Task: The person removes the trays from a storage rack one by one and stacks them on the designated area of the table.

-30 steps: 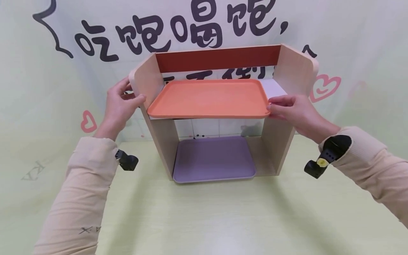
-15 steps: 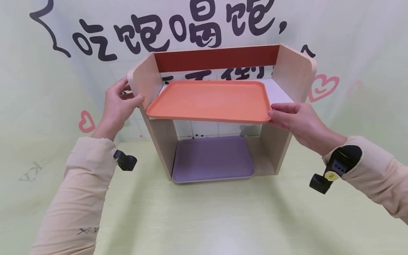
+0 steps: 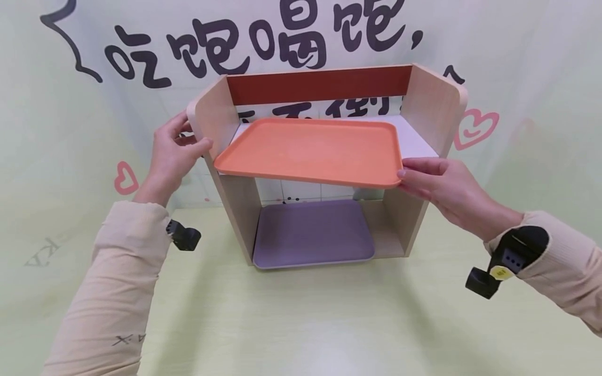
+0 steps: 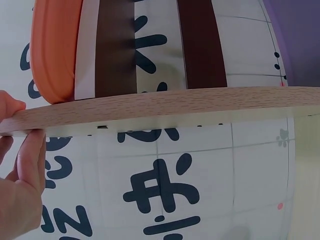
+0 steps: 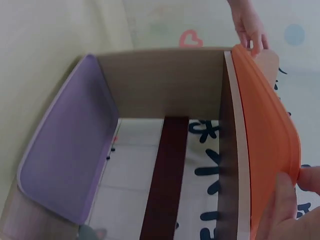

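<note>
The fingers [image 3: 420,180] of the right hand [image 3: 453,190] are closed in a light pinch on the near right corner of the orange tray [image 3: 310,151], thumb on one side of its rim and fingertips on the other, a hold that probably serves to steer that end. The left hand [image 3: 175,151] has no hold on the tray: its thumb lies inside and its fingers outside the front edge of the left side panel [image 3: 213,117], gripping it, most likely to steady the unit. The tray lies over the upper shelf [image 3: 416,138], askew, its near left corner close against the left panel and its near right corner jutting past the shelf's front edge; whether that corner is also lifted, I cannot tell. White shelf shows between the tray's right rim and the right side panel [image 3: 437,115], giving sideways room there, while the left end has hardly any. Behind, a red board [image 3: 320,86] spans the back, above a gap. Below, a purple tray [image 3: 312,232] sits on the bottom board [image 3: 390,235], near the left panel, its front rim about at the board's front edge. The counter [image 3: 305,324] extends in front, toward the person, leaving room for the forearms.
</note>
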### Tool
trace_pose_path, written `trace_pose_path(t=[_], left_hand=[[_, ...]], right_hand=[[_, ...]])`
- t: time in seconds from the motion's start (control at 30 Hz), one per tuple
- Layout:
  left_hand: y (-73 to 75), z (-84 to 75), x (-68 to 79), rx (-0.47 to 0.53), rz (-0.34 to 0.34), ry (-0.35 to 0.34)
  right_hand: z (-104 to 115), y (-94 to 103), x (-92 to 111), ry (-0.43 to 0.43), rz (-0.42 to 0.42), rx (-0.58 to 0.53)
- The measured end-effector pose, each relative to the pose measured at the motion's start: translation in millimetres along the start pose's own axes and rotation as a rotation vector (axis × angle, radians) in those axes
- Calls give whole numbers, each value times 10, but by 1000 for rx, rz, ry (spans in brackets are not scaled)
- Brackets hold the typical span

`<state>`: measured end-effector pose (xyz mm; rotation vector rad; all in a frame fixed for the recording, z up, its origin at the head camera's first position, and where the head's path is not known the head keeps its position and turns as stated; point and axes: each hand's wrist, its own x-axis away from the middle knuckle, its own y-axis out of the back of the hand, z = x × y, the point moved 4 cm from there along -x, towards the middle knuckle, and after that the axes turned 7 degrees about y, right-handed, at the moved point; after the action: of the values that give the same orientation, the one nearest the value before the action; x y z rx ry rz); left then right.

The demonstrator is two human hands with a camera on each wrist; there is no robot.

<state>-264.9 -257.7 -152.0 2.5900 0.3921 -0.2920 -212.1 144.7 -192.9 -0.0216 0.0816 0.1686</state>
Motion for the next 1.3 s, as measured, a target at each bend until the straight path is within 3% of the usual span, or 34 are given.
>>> trace_pose_path(t=[0.27, 0.43, 0.8, 1.3], left_hand=[[-2, 1, -10, 6, 11, 3], [6, 0, -19, 18, 18, 10], [10, -2, -18, 33, 25, 8], [3, 3, -7, 29, 12, 16]], right_hand=[[78, 197, -220, 89, -14, 426], [148, 241, -410, 114, 62, 560], [136, 208, -634, 79, 66, 515], [114, 146, -548, 59, -26, 482]])
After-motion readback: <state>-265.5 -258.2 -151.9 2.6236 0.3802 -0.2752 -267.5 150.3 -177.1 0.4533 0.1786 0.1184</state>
